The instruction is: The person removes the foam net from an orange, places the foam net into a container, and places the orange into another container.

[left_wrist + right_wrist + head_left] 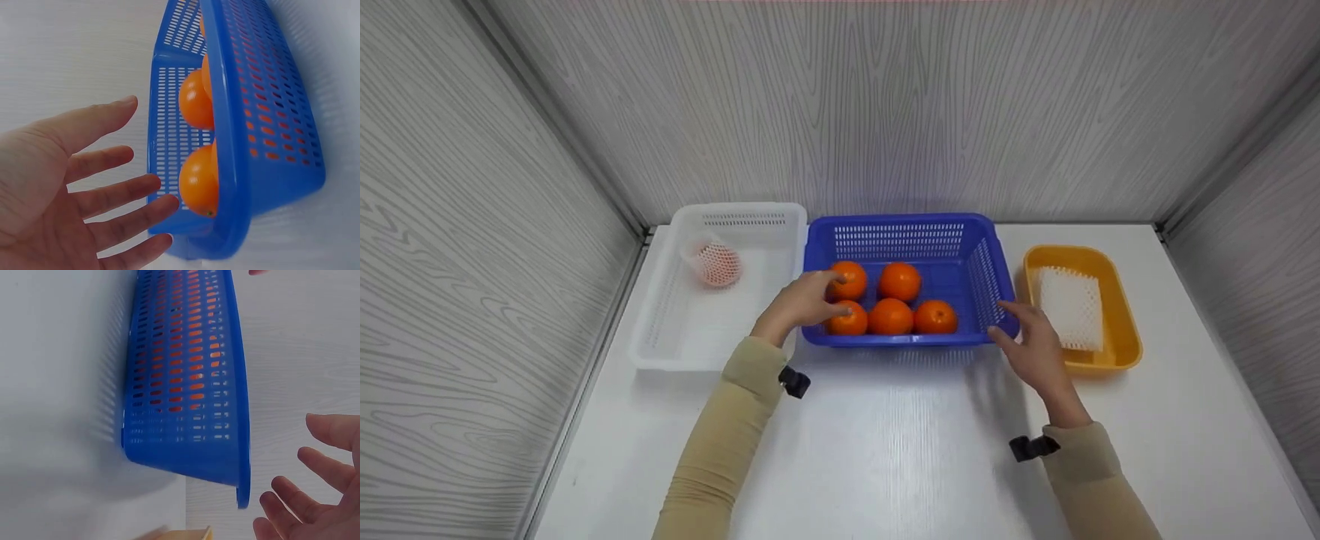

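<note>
Several oranges (899, 282) lie in a blue perforated basket (911, 340) at the middle of the table. Over the basket's left end is my left hand (804, 301), thumb and fingers spread, nearest the two leftmost oranges. In the left wrist view the left hand (84, 197) holds nothing, and an orange (198, 180) shows past its fingertips. My right hand (1033, 347) hovers by the basket's front right corner, fingers apart. The right wrist view shows that hand (320, 489) with nothing in it, beside the blue basket's rim (243, 439).
Left of the blue basket stands a white basket (660, 358) with one orange in a foam net (719, 264). A yellow tray (1126, 341) on the right holds a stack of white foam nets (1070, 307). Grey wood-grain panels (840, 105) wall the table at the back and sides.
</note>
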